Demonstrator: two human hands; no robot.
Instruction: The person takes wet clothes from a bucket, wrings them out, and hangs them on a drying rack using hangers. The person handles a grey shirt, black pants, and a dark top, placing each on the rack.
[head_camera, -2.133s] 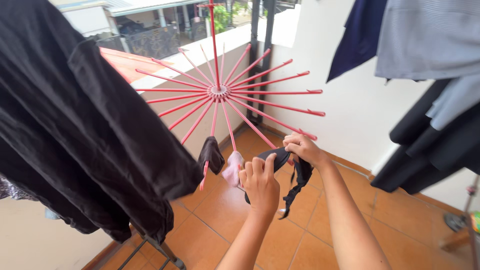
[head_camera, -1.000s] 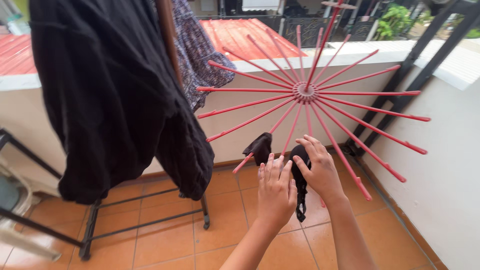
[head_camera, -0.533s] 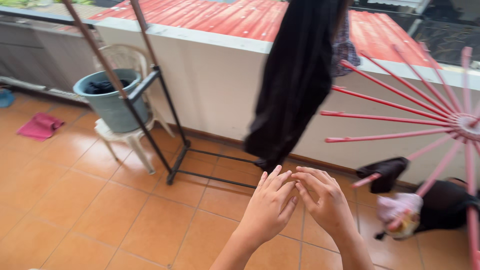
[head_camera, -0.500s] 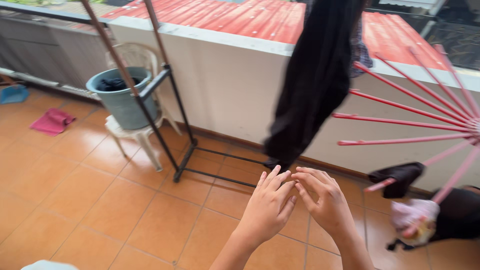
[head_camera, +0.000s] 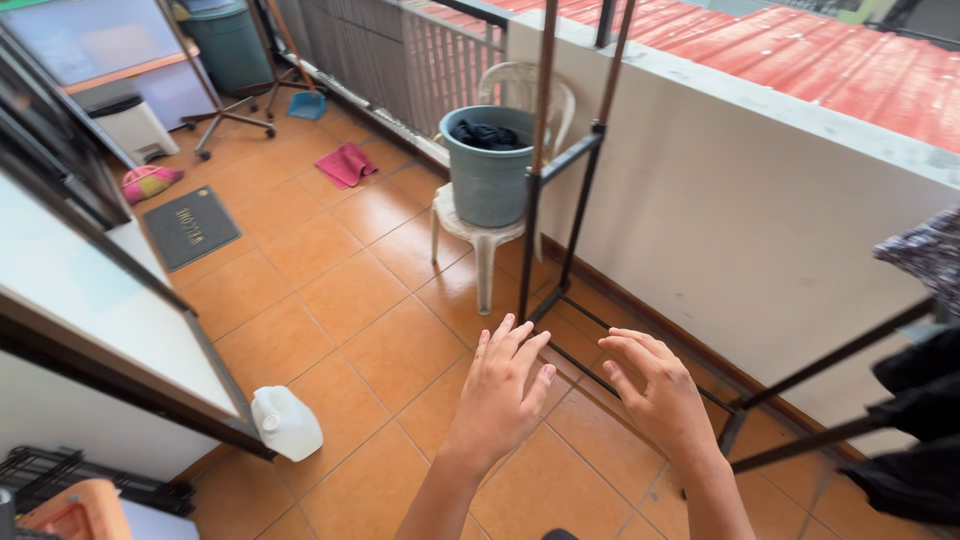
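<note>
Both hands hang empty over the orange tiled floor (head_camera: 330, 290), held side by side without touching. The left hand (head_camera: 503, 385) has its fingers (head_camera: 512, 340) spread loose and straight, grasping nothing. The right hand (head_camera: 658, 392) has its fingers (head_camera: 640, 345) released too, slightly curled, pointing toward 11 o'clock.

At 12 o'clock from the hands stands the black metal drying rack frame (head_camera: 545, 200), its upright posts rising past the white balcony wall (head_camera: 740, 190) and its base bars running along the floor just beyond the fingertips. Behind the posts, a grey-blue plastic bucket (head_camera: 487, 170) with dark laundry in it sits on a white plastic chair (head_camera: 480, 235).

At 9 o'clock from the left hand a white plastic jug (head_camera: 285, 423) lies on the tiles. Toward 10 o'clock, well apart, lie a pink cloth (head_camera: 346, 163) and a dark doormat (head_camera: 192, 226). Dark garments (head_camera: 915, 420) hang at 3 o'clock.
</note>
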